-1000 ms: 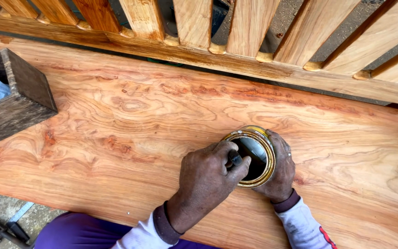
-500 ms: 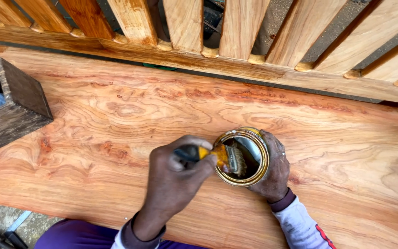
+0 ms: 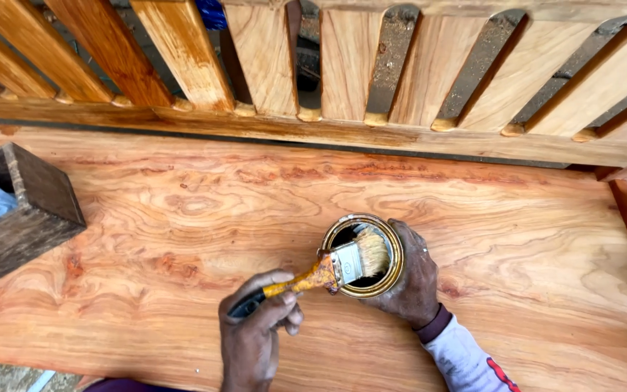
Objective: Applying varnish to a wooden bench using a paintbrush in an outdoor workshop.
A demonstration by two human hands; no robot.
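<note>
The left hand (image 3: 255, 337) clamped its fingers on the stained flat paintbrush (image 3: 342, 263), bristles over the round brass-rimmed tin (image 3: 395, 254) near the wooden bench's (image 3: 146, 218) front edge; right hand (image 3: 411, 279) fingers wrapped round the tin. Loading step; withdrawal likely demanded a drip-free lift.

You work in soft, even daylight; the wooden tabletop (image 3: 183, 218) reads bright and warm, with no hard glare. Only faint shadows sit under your hands and beside the dark wooden box (image 3: 30, 210). Focus is sharp at centre, while the slats (image 3: 270, 58) bow outward toward the wide-angle edges.
</note>
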